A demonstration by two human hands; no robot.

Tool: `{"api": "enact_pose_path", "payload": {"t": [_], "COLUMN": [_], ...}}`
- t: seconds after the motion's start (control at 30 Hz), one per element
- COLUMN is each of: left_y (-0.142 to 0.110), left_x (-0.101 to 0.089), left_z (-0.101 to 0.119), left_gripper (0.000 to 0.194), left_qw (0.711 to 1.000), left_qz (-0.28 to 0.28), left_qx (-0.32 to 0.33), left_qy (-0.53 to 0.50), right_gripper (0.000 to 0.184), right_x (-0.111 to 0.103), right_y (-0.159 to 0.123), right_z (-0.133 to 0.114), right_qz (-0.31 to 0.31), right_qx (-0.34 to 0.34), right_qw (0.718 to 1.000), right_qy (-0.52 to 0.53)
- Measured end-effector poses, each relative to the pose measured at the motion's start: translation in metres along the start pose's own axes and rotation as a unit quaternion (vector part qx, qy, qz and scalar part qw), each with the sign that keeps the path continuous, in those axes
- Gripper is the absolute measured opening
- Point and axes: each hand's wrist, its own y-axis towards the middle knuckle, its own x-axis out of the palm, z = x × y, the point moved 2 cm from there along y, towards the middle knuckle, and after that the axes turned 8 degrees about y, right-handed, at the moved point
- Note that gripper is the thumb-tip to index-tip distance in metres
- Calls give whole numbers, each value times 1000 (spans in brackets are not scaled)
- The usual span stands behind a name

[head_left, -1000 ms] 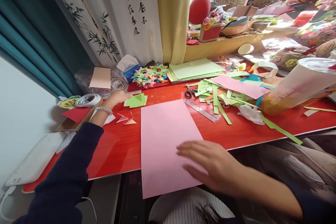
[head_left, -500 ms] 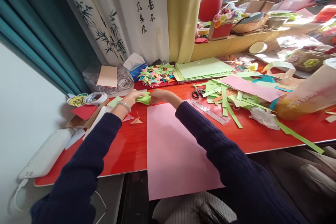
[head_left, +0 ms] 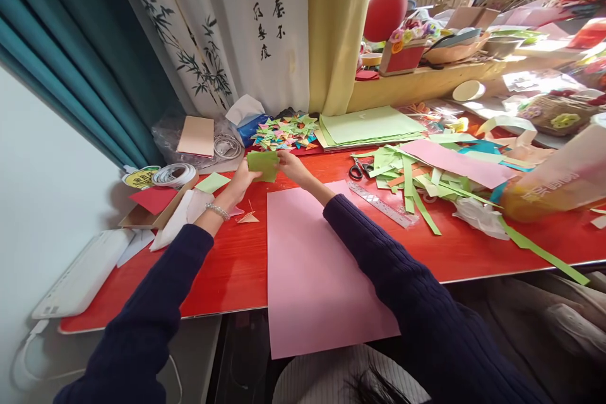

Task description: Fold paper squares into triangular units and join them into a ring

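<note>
A small stack of green paper squares (head_left: 263, 164) is held up just above the red table (head_left: 227, 265). My left hand (head_left: 239, 182) grips its left edge and my right hand (head_left: 293, 167) pinches its right edge. Below my arms a large pink sheet (head_left: 312, 278) lies flat and hangs over the table's near edge. One loose green piece (head_left: 211, 182) and small folded triangles (head_left: 247, 218) lie by my left wrist.
A pile of folded coloured paper pieces (head_left: 284, 131) and a stack of green sheets (head_left: 367, 125) sit at the back. Scissors (head_left: 357, 170), a clear ruler (head_left: 383, 204) and green paper strips (head_left: 411, 183) lie to the right. Tape rolls (head_left: 173, 173) and a tissue box (head_left: 246, 118) stand left.
My right hand left the pink sheet and reached forward to the green squares. Both hands then lifted the green stack off the table. The camera view shifted slightly left.
</note>
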Motion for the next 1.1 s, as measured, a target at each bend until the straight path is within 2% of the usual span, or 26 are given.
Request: {"api": "enact_pose_path", "payload": {"t": [0.17, 0.3, 0.53, 0.7, 0.9, 1.1], "left_y": [0, 0, -11, -13, -18, -20], "left_x": [-8, -20, -29, -31, -32, -33], "left_z": [-14, -16, 1, 5, 3, 12], "left_gripper": [49, 47, 32, 28, 41, 30], "left_qw": [1000, 999, 995, 989, 981, 972], "left_qz": [23, 7, 24, 41, 26, 2], "left_qx": [-10, -12, 16, 35, 26, 42], "left_qy": [13, 30, 95, 140, 190, 232], "right_gripper": [47, 55, 31, 31, 35, 32], "right_x": [11, 20, 37, 36, 37, 36], "right_y": [2, -3, -17, -16, -10, -12], "right_z": [11, 18, 6, 9, 27, 25], "right_qz": [14, 8, 8, 30, -6, 4], "right_qx": [-41, -37, -54, -73, -82, -84], "right_qw": [999, 998, 991, 988, 987, 978], "right_qy": [-27, -55, -124, -136, -141, -189]}}
